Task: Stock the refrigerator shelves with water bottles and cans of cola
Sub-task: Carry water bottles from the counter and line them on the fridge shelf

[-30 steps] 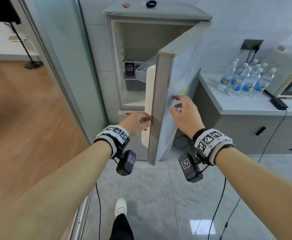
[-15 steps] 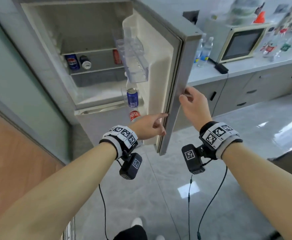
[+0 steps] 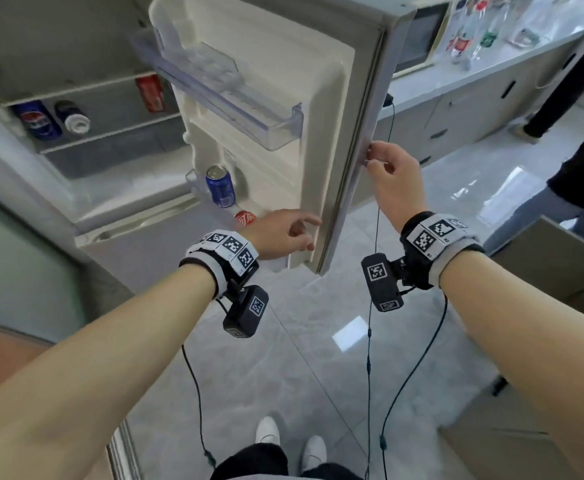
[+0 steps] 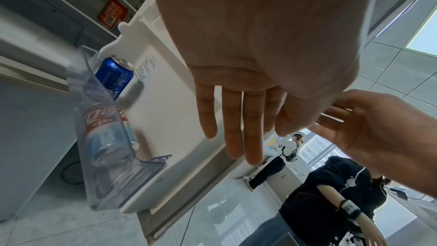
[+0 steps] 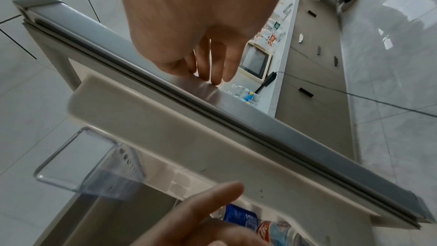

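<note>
The refrigerator door [image 3: 318, 98] stands wide open. My right hand [image 3: 373, 157] has its fingertips [image 5: 216, 79] on the door's grey outer edge, fingers fairly straight. My left hand [image 3: 294, 233] hovers by the door's lower inner edge with relaxed, straight fingers [image 4: 232, 137] and holds nothing. The lower door bin holds a blue cola can [image 3: 220, 185] and a red-labelled water bottle [image 4: 101, 128]. On the inner shelf sit a blue cola can [image 3: 36, 119], a dark can on its side [image 3: 72, 116] and a red can [image 3: 149, 93]. The upper door bin [image 3: 235, 95] looks empty.
A grey counter [image 3: 491, 64] to the right carries a microwave [image 5: 255, 61] and several water bottles [image 5: 246, 94]. Other people stand on the tiled floor at right [image 4: 331, 194]. Cables hang from both my wrists.
The door has swung wider open and I stand closer to it. My right hand stays on its outer edge. My left hand stays by the lower inner edge.
</note>
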`<state>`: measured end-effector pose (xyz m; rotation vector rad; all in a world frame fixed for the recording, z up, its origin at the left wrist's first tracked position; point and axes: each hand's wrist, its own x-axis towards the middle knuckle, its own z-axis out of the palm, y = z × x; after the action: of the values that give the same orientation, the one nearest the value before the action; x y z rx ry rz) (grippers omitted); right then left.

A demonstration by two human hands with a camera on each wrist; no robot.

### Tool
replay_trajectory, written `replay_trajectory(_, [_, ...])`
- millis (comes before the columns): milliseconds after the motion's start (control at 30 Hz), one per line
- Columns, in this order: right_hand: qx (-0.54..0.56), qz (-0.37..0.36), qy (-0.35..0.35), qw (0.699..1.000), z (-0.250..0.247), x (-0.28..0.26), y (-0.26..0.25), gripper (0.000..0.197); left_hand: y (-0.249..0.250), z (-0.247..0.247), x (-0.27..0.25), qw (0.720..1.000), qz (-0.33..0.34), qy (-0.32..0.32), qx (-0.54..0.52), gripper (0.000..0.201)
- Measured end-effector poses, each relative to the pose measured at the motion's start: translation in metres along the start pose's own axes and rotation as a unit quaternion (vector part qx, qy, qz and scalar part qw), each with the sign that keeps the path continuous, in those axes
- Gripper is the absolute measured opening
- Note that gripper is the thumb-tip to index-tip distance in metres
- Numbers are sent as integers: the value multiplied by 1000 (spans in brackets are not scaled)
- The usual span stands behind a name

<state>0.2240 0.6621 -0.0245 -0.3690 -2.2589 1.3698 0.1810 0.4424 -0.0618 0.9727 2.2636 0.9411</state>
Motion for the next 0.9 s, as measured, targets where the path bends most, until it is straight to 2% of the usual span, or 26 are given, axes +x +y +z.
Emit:
replay_trajectory(167, [-64, 12, 27, 998, -29, -5, 27, 31, 11, 19, 26, 998, 47, -9, -44, 41])
replay_trajectory(367, [-116, 34, 53, 991, -80, -10, 71, 29, 40, 52, 78, 994, 95, -28, -36, 33])
replay_trajectory(567, [-156, 41, 49, 986, -132, 21, 117, 30, 76, 85, 148, 989, 142, -29, -6, 37])
replay_trajectory(733, [-149, 24, 47, 988, -170, 74, 162, 30, 98, 104, 224, 984, 168, 31, 42, 40])
replay_trajectory(900, [-127, 28, 33, 991, -211, 131, 198, 30, 117, 110, 299, 982, 151, 99, 47, 40])
